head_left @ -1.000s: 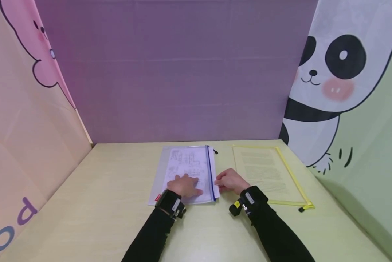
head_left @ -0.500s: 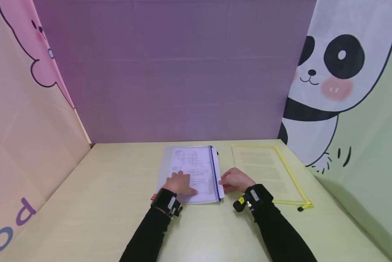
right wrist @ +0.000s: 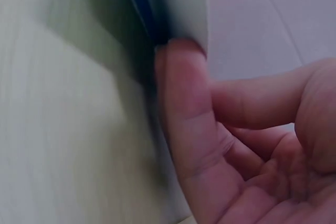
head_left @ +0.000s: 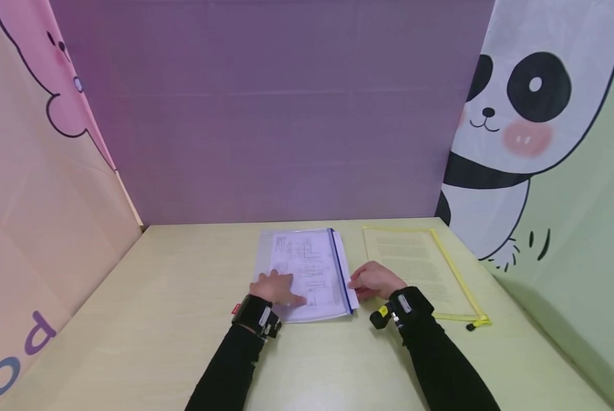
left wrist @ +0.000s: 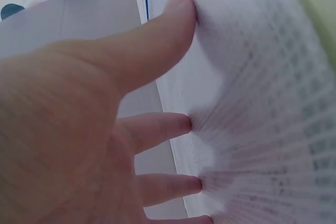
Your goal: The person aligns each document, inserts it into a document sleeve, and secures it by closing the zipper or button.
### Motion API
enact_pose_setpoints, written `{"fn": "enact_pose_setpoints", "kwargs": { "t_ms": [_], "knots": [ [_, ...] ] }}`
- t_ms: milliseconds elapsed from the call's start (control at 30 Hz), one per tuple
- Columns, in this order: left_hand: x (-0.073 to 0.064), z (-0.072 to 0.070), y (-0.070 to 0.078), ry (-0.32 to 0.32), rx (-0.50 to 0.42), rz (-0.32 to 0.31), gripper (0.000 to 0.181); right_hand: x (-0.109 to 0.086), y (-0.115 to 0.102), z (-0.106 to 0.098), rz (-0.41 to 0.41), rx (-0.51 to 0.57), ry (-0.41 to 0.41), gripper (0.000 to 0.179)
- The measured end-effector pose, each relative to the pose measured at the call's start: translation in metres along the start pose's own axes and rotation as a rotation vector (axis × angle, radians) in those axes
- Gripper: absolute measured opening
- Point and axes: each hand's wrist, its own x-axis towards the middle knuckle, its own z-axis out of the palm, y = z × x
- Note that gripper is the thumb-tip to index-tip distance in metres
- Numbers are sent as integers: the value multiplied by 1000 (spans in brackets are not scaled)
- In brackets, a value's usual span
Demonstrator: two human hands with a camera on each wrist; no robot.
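Note:
A clear mesh zip folder [head_left: 307, 315] with a blue zip [head_left: 341, 271] lies on the table, a printed sheet [head_left: 314, 251] showing through it. My left hand [head_left: 276, 287] rests on its left part; in the left wrist view its spread fingers [left wrist: 163, 129] press into the mesh, creasing it. My right hand [head_left: 376, 281] pinches a white edge [head_left: 344, 257] that sticks out past the zip and looks like paper. The right wrist view shows the fingertips [right wrist: 184, 66] at this edge, beside the blue zip; the exact grip is partly hidden.
A yellow-edged zip folder [head_left: 453, 271] with printed paper inside lies to the right, partly behind my right hand. Its zip pull [head_left: 471, 326] points toward me. A purple panel [head_left: 286, 114] stands behind the table [head_left: 158, 319], with printed walls at both sides.
The blue-zip folder has slid to the right, its right edge moving with my right hand. My left hand has shifted slightly left across it. The yellow folder stays put.

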Motion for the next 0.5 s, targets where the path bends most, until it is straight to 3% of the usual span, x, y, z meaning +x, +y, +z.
{"fn": "enact_pose_setpoints", "kwargs": {
  "t_ms": [500],
  "knots": [
    [-1,-1,4,4,35,-7,78,0,-3,7,-24,-38,32,17]
  ]
}}
